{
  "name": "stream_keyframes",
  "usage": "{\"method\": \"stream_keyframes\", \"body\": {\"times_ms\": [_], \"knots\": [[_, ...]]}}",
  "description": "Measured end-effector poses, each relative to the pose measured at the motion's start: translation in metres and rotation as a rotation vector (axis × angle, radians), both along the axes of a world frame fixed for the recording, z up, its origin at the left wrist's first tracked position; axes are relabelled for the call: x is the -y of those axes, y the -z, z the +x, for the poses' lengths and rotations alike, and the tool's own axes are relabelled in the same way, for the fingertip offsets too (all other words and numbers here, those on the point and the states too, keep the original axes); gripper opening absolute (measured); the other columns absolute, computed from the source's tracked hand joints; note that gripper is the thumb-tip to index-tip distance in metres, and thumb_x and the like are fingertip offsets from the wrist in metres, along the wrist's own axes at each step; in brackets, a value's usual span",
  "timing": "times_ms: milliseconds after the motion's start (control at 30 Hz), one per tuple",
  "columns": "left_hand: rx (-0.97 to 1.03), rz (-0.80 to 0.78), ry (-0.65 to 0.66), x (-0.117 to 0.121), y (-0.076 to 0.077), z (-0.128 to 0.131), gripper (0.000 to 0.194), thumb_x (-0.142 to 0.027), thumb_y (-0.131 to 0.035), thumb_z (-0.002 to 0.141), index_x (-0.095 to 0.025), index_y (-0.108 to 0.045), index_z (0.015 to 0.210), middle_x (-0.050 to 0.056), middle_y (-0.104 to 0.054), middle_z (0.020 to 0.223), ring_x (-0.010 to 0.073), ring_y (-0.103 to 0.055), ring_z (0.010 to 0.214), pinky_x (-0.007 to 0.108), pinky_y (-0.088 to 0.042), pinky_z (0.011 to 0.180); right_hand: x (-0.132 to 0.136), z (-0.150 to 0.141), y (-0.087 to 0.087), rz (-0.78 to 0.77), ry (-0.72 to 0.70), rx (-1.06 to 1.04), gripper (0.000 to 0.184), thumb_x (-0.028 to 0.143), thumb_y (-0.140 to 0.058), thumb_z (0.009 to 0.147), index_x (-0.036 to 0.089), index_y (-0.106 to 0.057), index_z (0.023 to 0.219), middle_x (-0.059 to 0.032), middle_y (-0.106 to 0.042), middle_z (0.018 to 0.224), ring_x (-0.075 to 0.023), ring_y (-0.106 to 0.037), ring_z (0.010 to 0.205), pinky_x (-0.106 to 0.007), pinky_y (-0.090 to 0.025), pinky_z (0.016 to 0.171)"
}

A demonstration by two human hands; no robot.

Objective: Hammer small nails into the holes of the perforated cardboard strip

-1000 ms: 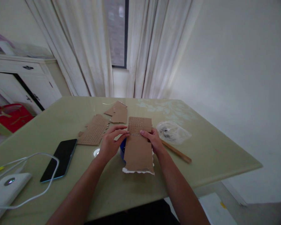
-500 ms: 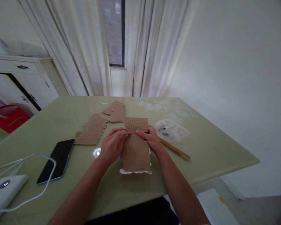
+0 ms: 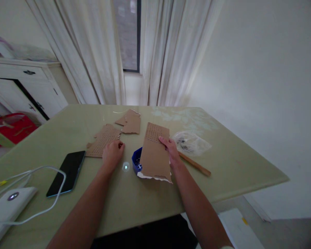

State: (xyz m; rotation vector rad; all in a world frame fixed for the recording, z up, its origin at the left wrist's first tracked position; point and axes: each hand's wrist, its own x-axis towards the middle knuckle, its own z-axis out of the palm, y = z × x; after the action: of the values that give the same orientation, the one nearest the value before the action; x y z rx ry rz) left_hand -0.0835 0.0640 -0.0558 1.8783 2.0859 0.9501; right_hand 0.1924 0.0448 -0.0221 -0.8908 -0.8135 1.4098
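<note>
pale curtains [image 3: 98, 52] hung well beyond the grip, a greenish table [image 3: 134, 211] below it. the right hand [image 3: 171, 149] grasped a punched cardboard strip [image 3: 155, 157] by its right edge; left of that grip, the left hand [image 3: 112, 152] curled at a second cardboard sheet [image 3: 100, 142], whether pinching anything i couldn't tell. a clear bag [image 3: 197, 143] lay just right, a blue container [image 3: 135, 159] left, partly hidden by the strip.

Dark phone [image 3: 70, 165] near white power bank [image 3: 9, 209], curtains [image 3: 93, 52] beside window [image 3: 129, 38]

Blue dish [image 3: 134, 159] — mostly hidden by cardboard [image 3: 154, 155]; white device [image 3: 10, 207] — cut off left.
</note>
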Motion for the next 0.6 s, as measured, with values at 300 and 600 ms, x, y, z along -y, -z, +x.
{"method": "stream_keyframes", "body": {"times_ms": [300, 600], "knots": [[0.025, 0.111, 0.096, 0.006, -0.015, 0.008, 0.027, -0.033, -0.068, 0.098, -0.017, -0.083, 0.113, 0.017, -0.082, 0.109, 0.0349, -0.074, 0.104, 0.047, -0.057, 0.095, 0.007, -0.001, -0.003, 0.011, -0.076, -0.054, 0.063, 0.063, -0.107, 0.062, 0.014, -0.083, 0.094, -0.0105, -0.084, 0.089, -0.0252, -0.079, 0.07, -0.033, -0.067, 0.065], [0.497, 0.464, 0.568, 0.043, -0.036, 0.052, 0.015, -0.033, -0.07, 0.101, -0.025, -0.083, 0.105, 0.005, -0.084, 0.105, 0.021, -0.074, 0.096, 0.032, -0.056, 0.078, 0.013, -0.001, -0.004, 0.05, -0.199, -0.049, 0.057, 0.061, -0.105, 0.069, 0.015, -0.082, 0.093, -0.0098, -0.083, 0.087, -0.0226, -0.078, 0.069, -0.03, -0.064, 0.066]]}}
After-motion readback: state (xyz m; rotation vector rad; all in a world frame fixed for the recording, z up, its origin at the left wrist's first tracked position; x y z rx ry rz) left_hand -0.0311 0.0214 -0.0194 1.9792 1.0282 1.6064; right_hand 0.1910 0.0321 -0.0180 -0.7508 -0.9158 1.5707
